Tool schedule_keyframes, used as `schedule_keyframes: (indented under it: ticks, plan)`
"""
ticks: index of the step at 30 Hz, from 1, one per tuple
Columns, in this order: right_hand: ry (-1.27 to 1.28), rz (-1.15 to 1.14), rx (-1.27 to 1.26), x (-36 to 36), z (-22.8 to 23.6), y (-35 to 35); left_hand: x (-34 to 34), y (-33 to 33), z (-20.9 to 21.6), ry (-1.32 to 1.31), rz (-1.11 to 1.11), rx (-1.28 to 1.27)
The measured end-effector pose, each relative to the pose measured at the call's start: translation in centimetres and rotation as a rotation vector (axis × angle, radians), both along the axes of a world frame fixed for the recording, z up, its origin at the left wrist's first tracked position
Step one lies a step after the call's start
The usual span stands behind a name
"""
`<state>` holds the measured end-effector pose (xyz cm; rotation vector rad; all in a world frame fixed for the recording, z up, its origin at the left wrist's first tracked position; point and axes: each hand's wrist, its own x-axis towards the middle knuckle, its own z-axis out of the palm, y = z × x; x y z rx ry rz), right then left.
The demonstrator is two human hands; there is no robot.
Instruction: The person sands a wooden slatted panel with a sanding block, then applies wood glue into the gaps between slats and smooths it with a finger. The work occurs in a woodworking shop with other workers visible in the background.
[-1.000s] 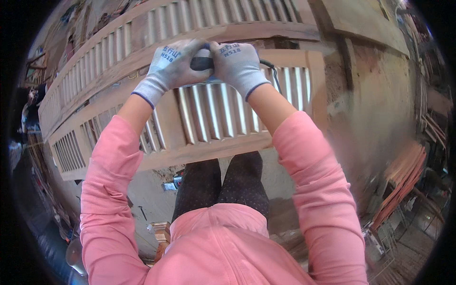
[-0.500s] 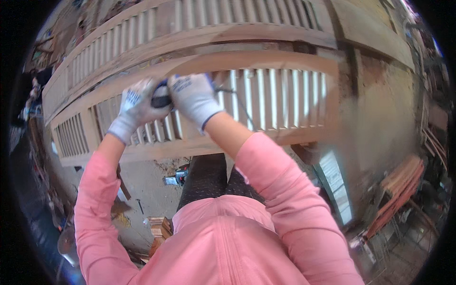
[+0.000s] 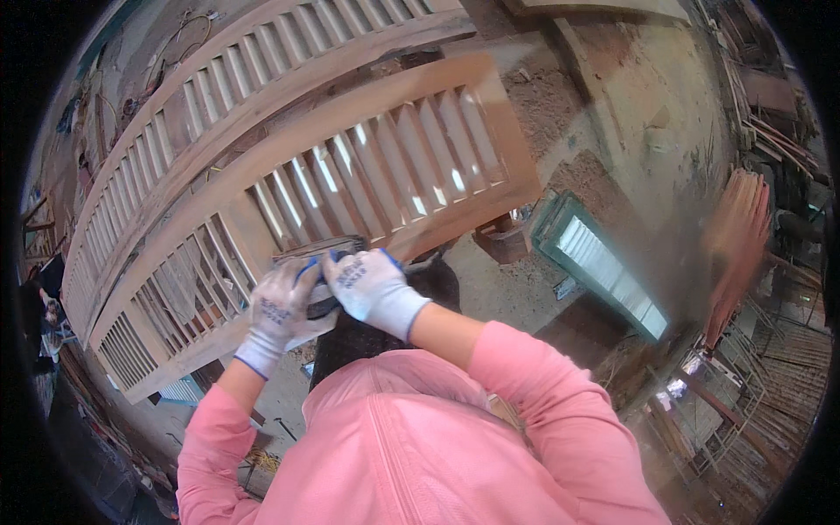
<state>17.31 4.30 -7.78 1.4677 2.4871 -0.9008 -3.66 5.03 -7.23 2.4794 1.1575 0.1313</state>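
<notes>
A dark grey object with a pale underside (image 3: 321,304) sits between my two gloved hands; its exact kind is partly hidden by the gloves. My left hand (image 3: 278,311), in a white glove with blue trim, is closed on its left side. From the right, my right hand (image 3: 363,284) closes over it, its fingertips close to the left ones. Both hands are at the near edge of a louvred wooden panel (image 3: 516,166) with slanted slats. A dark flat piece (image 3: 341,245) shows just beyond my fingers against that panel.
Behind lies a second louvred panel (image 3: 437,31), nearly parallel. A green-framed glass pane (image 3: 547,223) leans at the right, near a small wooden block (image 3: 503,241). Reddish boards (image 3: 739,254) are stacked farther right. Dust covers the floor (image 3: 674,131).
My hands have come down and nearer my body, from over the slats to the panel's near edge. The view has turned, so the panels now slope more steeply.
</notes>
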Motion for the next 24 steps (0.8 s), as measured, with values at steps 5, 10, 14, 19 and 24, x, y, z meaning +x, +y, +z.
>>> schedule_keyframes:
  ticks: [5, 10, 14, 19, 24]
  plan:
    - [-0.080, -0.048, 0.036, 10.3, 0.3, -0.2, 10.4, 0.9, -0.8, -0.088, -0.042, 0.047]
    - [-0.160, -0.085, 0.006, 20.2, 0.6, 1.9, 21.1, 2.2, -0.2, -0.121, 0.010, 0.013]
    - [-0.263, -0.075, -0.094, 27.8, 2.0, 4.1, 29.0, 3.3, -0.2, -0.127, 0.034, -0.056]
    - [-0.162, -0.194, 0.046, 37.1, -0.2, 3.5, 37.1, 4.7, -1.6, -0.400, -0.009, 0.003]
    - [0.063, -0.315, -0.210, 40.9, -1.6, 2.0, 40.7, 9.0, -2.5, -0.407, -0.235, -0.029]
